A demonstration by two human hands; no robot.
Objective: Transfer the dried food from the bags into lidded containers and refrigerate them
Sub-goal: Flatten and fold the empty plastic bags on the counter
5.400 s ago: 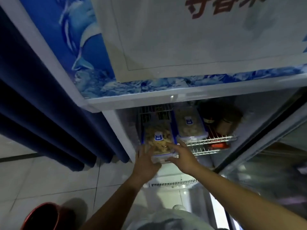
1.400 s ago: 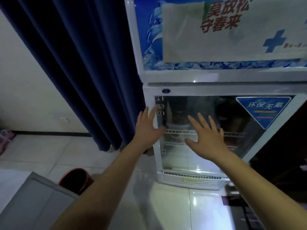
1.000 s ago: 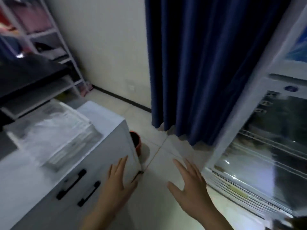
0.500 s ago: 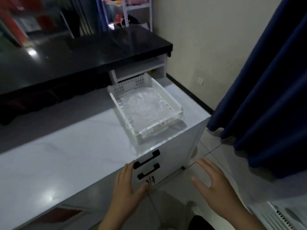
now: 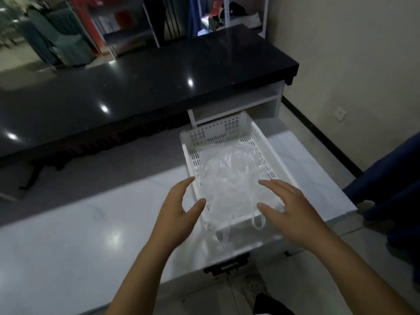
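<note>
Over the white counter (image 5: 68, 246), left hand (image 5: 179, 214) and right hand (image 5: 288, 208) hover empty, fingers spread, flanking the tray (image 5: 281, 164) of 1 crumpled plastic bag (image 5: 231, 178); likely clearing up next, lifting it out

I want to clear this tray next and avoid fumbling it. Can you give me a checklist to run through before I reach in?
1. Left hand free, fingers open: ok.
2. Right hand free, fingers open: ok.
3. White tray sits flat on the white countertop, within reach: ok.
4. Clear plastic bags lie in the tray, handles spilling over its near edge: ok for a grip.
5. Bags fully emptied of dried food: cannot tell.
6. Lidded containers in view here: not ok, none visible.
</note>
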